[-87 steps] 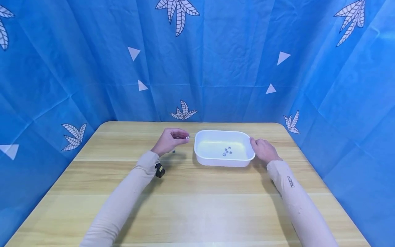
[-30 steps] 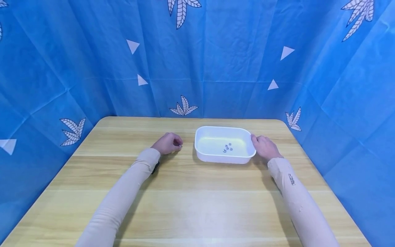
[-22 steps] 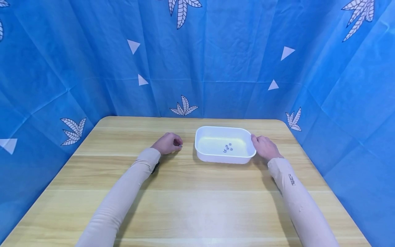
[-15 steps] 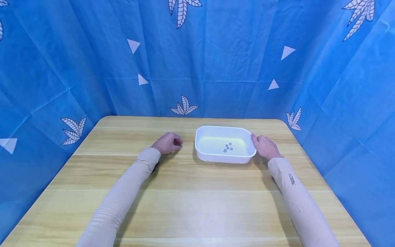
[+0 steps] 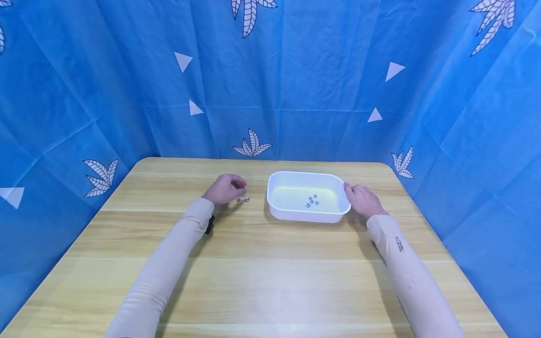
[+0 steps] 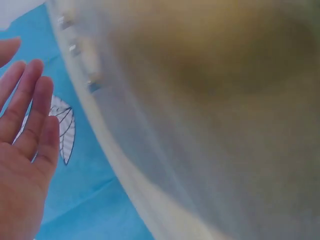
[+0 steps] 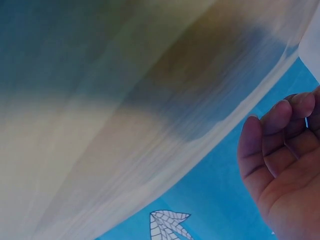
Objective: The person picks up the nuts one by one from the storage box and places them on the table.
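My left hand [image 5: 226, 189] hovers low over the table left of the white plastic basin, its fingers loosely extended and nothing between them. Just below its fingertips lie a small shiny metal piece [image 5: 247, 199], nut-like in shape, and a similar piece [image 5: 238, 200] beside it. In the left wrist view, three such metal pieces [image 6: 75, 48] show near the fingers. My right hand [image 5: 364, 202] grips the right end of the white basin [image 5: 304, 217], thumb over the rim; its fingers [image 7: 277, 120] curl in the right wrist view. Several metal pieces [image 5: 312, 201] lie inside the basin.
The wooden table [image 5: 270, 281] extends in front of both forearms. A blue curtain [image 5: 274, 94] with white leaf and triangle prints stands close behind the table and along both sides. A dark wrist device [image 5: 210, 224] sits under the left cuff.
My left hand, earlier pinching a metal piece near the basin, went down to the table, let it go and drew back slightly up and left. My right hand keeps its grip on the basin.
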The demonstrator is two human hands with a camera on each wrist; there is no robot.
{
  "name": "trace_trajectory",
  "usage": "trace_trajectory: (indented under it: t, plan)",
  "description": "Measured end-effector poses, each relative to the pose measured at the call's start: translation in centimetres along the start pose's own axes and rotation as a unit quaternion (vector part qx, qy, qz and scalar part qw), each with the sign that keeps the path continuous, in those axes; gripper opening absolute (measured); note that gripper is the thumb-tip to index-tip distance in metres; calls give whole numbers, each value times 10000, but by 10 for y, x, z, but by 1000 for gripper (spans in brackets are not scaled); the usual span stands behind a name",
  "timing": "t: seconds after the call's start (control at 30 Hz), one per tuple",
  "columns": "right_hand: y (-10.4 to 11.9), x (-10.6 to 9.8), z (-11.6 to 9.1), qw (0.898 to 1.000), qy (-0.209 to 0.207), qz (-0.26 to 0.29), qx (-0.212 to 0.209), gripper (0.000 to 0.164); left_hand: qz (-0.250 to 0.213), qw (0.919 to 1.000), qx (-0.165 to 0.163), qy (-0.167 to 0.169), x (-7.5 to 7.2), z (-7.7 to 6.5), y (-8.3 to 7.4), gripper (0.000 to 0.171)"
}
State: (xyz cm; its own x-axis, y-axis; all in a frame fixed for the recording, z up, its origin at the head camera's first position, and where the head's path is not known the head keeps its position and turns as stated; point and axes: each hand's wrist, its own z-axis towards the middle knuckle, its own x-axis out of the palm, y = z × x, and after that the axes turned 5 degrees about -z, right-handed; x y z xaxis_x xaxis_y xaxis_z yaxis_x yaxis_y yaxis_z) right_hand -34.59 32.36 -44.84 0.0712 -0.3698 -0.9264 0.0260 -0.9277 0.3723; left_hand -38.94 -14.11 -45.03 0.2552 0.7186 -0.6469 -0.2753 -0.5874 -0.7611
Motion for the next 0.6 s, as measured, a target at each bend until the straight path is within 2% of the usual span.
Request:
trace_trajectory:
  t: [0.13, 0.3, 0.43, 0.6]
  plan:
    - [0, 0, 1, 10000, 23, -22, -30, 87, -444, 9982, -119, -392, -11, -4, -15, 34]
    - [-2, -1, 2, 10000, -7, -34, -64, 86, -642, 9947, 137, -794, -16, 0, -37, 30]
    - [-1, -1, 1, 10000, 23, -11, -40, 86, -744, 9923, 467, -875, -11, 5, -54, 26]
    - [-1, 0, 1, 10000, 65, 15, 9, 86, -1074, 9885, 737, -769, 0, 10, -75, 26]
